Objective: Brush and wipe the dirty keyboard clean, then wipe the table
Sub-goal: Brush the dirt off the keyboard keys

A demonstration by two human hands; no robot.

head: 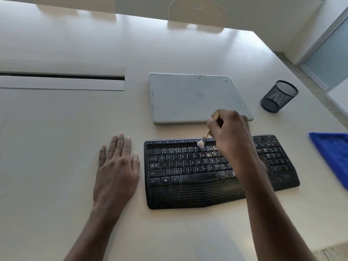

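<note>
- The right hand grips a small brush, with the bristles down on the number row of the black keyboard.
- Pale crumbs speckle the keyboard's right half; the left keys look cleaner.
- The left hand lies flat on the counter, just beside the keyboard.
- Behind are a closed grey laptop and a mesh cup; a blue cloth lies at far right.

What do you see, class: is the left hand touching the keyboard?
Apart. The head view shows the left hand lying flat on the table, with a strip of bare tabletop between its thumb and the keyboard's left edge.
</note>
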